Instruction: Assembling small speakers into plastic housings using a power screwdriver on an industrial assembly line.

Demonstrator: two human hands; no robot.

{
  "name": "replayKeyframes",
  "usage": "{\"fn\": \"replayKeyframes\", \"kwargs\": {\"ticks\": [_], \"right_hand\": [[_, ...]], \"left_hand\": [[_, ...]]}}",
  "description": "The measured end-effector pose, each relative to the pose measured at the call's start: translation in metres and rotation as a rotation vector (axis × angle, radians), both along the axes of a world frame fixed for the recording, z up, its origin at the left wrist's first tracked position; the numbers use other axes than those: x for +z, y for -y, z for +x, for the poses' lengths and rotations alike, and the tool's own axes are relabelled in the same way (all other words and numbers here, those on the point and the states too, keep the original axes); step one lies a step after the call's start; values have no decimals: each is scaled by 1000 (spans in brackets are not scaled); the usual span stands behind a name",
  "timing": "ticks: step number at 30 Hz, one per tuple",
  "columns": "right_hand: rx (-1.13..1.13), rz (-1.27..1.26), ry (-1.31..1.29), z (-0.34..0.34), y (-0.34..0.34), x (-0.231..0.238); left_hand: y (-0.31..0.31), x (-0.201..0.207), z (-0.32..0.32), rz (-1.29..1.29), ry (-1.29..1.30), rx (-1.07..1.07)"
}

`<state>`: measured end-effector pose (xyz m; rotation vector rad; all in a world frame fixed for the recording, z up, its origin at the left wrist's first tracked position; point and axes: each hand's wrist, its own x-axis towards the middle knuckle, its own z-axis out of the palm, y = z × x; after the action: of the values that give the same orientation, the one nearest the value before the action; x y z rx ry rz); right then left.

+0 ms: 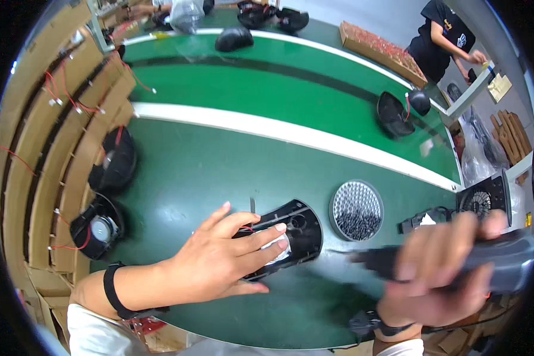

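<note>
A black plastic housing [305,228] lies on the green worktop, its hollow side up. My left hand [219,255] rests over its left part, fingers spread and pressing on a silvery round piece [280,254], mostly covered by the fingers. A bit of red wire shows by the index finger. To the right, my right hand [436,273] is wrapped round a dark electric screwdriver [492,261], blurred by motion. Its tip points left toward the housing, near its right end; whether they touch I cannot tell. Beyond them stands a round dish [337,215] of small black screws.
Cardboard trays [71,196] with red wires line the left side. Two black housings [114,159] sit beside them. Past a white rail [279,132] runs a green conveyor belt [243,89] carrying black shells. A small fan [479,202] stands at right; a co-worker [442,38] stands far right.
</note>
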<state>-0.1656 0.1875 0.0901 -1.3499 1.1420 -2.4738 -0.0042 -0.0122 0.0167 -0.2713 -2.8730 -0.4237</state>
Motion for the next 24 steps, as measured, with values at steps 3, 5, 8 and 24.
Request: {"fn": "replayKeyframes", "kwargs": {"ticks": [3, 5, 8, 24], "right_hand": [[-54, -146, 12, -30, -49, 37], [-178, -162, 16, -55, -69, 33], [-294, -143, 68, -74, -88, 41], [-366, -103, 47, -102, -125, 41]], "left_hand": [[5, 9, -16, 225, 121, -20], [25, 4, -50, 170, 32, -13], [66, 4, -148, 174, -29, 94], [106, 21, -429, -538, -107, -10]]}}
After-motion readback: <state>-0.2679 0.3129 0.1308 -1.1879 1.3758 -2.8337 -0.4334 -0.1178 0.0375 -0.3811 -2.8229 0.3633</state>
